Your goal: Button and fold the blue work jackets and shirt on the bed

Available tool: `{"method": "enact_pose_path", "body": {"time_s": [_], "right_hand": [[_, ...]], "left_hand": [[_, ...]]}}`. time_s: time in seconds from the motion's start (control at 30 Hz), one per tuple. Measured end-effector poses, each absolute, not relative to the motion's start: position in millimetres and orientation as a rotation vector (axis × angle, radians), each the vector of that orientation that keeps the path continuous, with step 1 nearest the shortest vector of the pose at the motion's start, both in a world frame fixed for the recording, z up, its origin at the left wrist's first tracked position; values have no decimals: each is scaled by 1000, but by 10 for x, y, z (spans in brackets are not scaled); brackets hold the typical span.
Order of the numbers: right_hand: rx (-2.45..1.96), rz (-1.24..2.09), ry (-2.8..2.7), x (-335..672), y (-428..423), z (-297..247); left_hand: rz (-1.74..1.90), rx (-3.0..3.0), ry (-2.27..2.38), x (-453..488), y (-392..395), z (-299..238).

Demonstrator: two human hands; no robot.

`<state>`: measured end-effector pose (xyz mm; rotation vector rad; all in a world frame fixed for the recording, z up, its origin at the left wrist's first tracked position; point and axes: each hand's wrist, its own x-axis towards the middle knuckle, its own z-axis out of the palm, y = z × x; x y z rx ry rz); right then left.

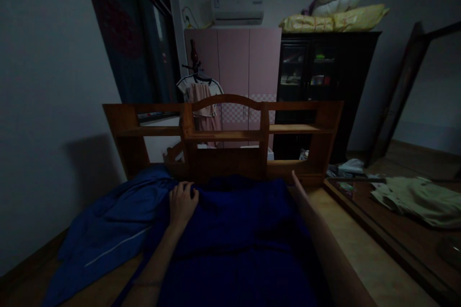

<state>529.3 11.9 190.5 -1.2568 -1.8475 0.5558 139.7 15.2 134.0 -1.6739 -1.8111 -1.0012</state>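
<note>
A dark blue cloth [237,230], perhaps a garment, lies spread out in front of me and runs toward the bottom of the view. My left hand [183,204] rests on its upper left part, fingers loosely bent and thumb apart. Along the cloth's right side is my right hand [302,196], seen edge-on with its fingers stretched out; nothing shows in it. A lighter blue garment [115,220] with a white stripe lies crumpled to the left, next to the dark cloth.
Beyond the cloth stands a wooden headboard [225,136] with shelves. A ledge [360,220] on the right bears a pale green cloth [419,199]. Further back are a pink wardrobe [234,62], a dark cabinet [355,72] and hanging clothes [200,93]. A wall [46,105] borders the left.
</note>
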Motion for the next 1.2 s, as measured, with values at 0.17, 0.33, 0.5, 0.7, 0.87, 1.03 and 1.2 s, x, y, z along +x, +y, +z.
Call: {"method": "enact_pose_path", "body": {"time_s": [0.17, 0.33, 0.5, 0.7, 0.87, 1.03, 1.2], "right_hand": [[-1421, 564, -1729, 5419, 143, 1779], [-1392, 247, -1624, 5700, 20, 1992], [-1564, 92, -1628, 6073, -22, 1927], [-1675, 197, -1741, 6023, -85, 1270], [-1731, 43, -1704, 5974, -96, 960], [-1797, -16, -1737, 6046, -34, 844], [-1817, -74, -1767, 6075, -15, 791]], "left_hand": [[-917, -1715, -1770, 1418, 161, 1324], [-1027, -1606, -1798, 1448, 21, 1474], [-929, -1731, -1795, 1495, 22, 1379], [-551, -1894, -2098, 1425, 182, 956], [-483, -2097, -2156, 1200, -91, 1089], [-482, -2627, -1907, 601, -690, 1172], [-654, -2430, -1919, 286, -1024, 995]]}}
